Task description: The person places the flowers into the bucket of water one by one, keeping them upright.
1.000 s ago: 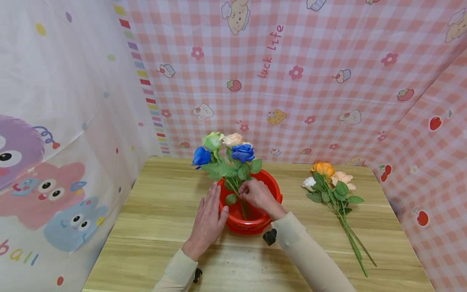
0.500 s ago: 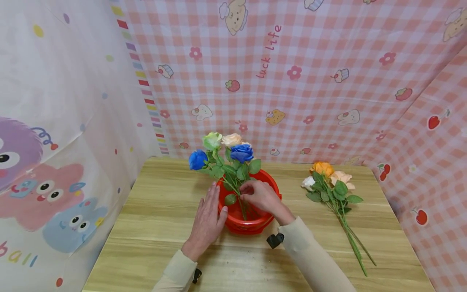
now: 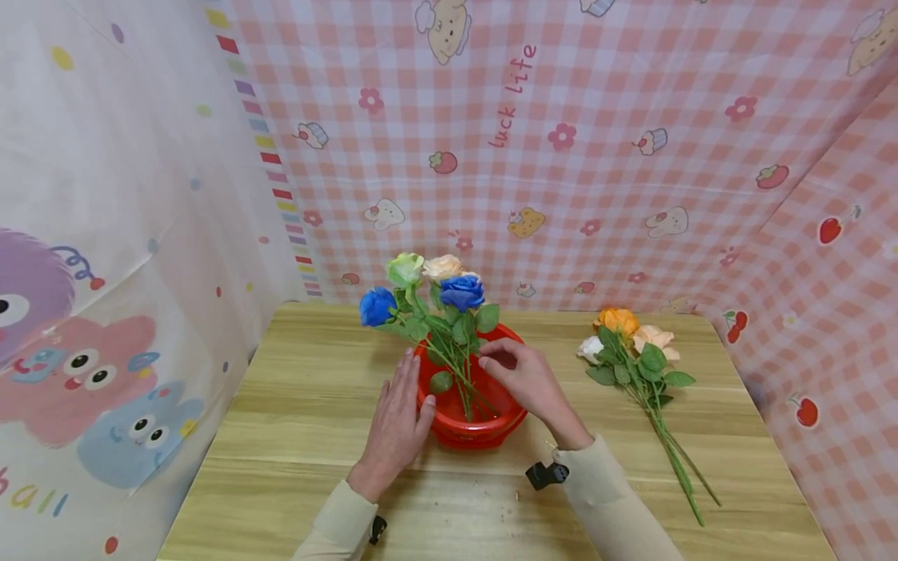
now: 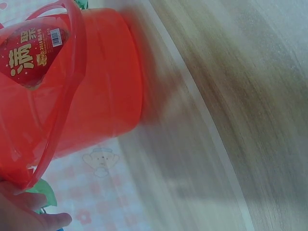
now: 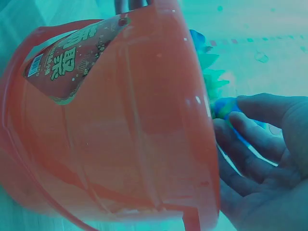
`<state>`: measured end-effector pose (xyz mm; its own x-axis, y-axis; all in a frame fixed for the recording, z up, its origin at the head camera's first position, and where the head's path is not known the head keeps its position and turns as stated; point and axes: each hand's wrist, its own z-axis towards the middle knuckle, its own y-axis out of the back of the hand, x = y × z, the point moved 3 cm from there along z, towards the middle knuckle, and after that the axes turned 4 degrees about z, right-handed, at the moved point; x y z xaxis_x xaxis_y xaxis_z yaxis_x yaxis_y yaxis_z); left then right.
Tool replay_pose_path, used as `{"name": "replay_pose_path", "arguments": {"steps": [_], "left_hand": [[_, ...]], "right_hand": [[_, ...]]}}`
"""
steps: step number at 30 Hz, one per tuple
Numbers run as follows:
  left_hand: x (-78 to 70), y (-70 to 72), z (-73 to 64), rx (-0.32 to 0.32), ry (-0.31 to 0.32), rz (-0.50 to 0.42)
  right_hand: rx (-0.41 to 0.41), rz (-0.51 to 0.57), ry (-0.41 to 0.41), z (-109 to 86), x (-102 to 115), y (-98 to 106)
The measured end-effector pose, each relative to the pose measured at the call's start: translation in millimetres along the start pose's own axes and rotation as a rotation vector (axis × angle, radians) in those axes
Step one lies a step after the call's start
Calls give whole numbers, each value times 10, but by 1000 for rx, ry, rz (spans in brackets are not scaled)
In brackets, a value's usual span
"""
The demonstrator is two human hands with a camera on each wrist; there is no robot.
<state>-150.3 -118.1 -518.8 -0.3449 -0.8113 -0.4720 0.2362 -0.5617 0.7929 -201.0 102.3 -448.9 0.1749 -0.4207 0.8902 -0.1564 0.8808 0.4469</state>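
Head view: flowers (image 3: pixel 463 327) lean in the bucket (image 3: pixel 473 440); the left hand (image 3: pixel 398 421), fingers straight, touches its left side; the right hand (image 3: pixel 529 379), fingers bent, grasping nothing, hangs over its right side. Best brace it while spacing flowers.

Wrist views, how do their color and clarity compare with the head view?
Right wrist: teal cast over the right hand, background washed out; left wrist: hazy, with a soft shadow beside the bucket; head: clearer, more natural color, pale glare on the table.
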Motion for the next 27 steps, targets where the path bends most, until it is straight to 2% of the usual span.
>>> {"name": "replay_pose_path", "arguments": {"steps": [19,27], "left_hand": [[7,-5,-7,9,11,-10],[9,-7,-6,7,7,-16]], "right_hand": [[-243,260,-34,-337,-197,493],[-313,375,-5,-446,-321,696]]}}
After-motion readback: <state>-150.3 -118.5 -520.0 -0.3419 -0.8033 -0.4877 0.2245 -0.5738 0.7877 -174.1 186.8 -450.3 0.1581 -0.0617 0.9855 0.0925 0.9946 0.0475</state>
